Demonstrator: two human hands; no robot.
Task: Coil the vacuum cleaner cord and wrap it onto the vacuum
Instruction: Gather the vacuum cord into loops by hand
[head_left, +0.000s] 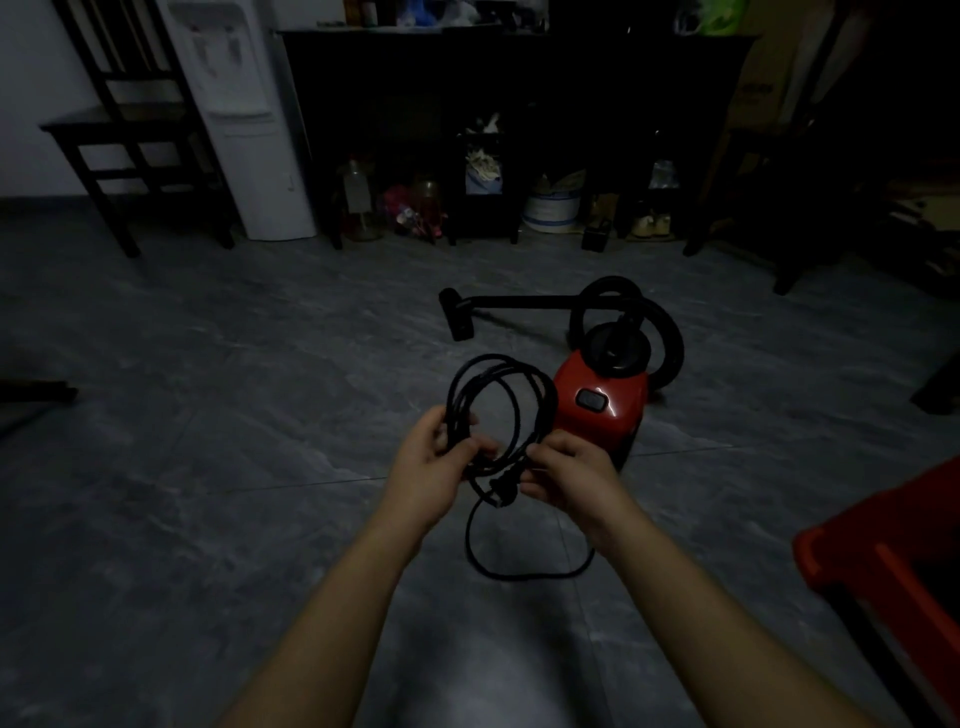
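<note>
The cord (457, 405) is thin, light and limp, though springy enough to slip out of its loops, so it is best gripped across the whole bundle where the strands cross. It is held as a coil above the floor (208, 364), just in front of the red vacuum (608, 415), with one slack length hanging below. The left hand (431, 462), forearm stretched forward, has its fingers (475, 446) curled round the coil's left side. The right hand (571, 473) meets it from the other side, pinching the cord beside the plug (497, 492), which dangles between the two hands
</note>
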